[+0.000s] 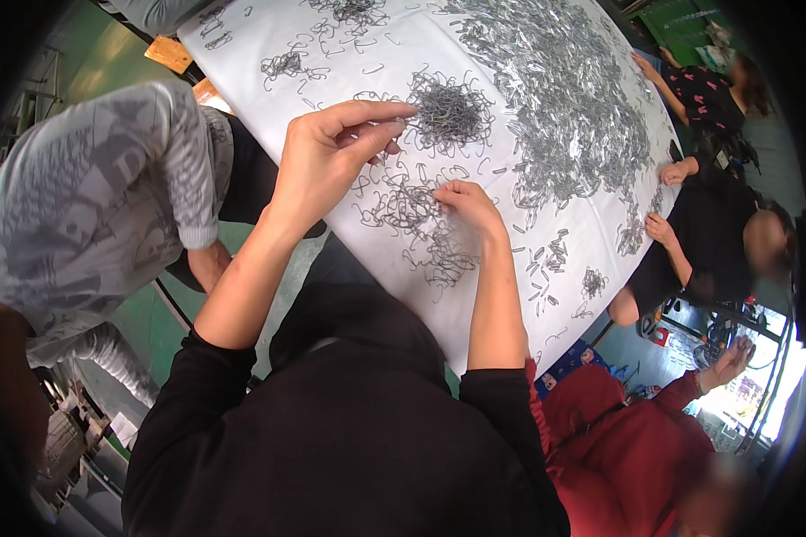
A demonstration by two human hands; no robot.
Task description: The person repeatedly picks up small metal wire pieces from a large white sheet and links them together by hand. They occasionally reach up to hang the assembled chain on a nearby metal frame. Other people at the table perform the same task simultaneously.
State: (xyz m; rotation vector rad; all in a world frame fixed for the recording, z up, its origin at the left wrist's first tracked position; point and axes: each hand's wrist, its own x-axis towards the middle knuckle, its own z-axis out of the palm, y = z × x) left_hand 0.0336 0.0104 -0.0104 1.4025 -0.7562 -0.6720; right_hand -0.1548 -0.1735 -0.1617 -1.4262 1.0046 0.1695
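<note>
Hooks (403, 210): loose tangle on white counter (242, 54), near side of dense hook heap (450, 116); I reckon tugging 1 cd drag nbrs, they're interlocked.
Left hand (331, 148): thumb + index slightly apart at heap's L edge; can't tell if it's got a hook. Knuckle bump cd spill heap.
Right hand (470, 208): pinched nearly closed, tangle's R side; contents hidden, can't tell.
Silver pieces (582, 116): R of heap; stray flick cd mix both.
</note>
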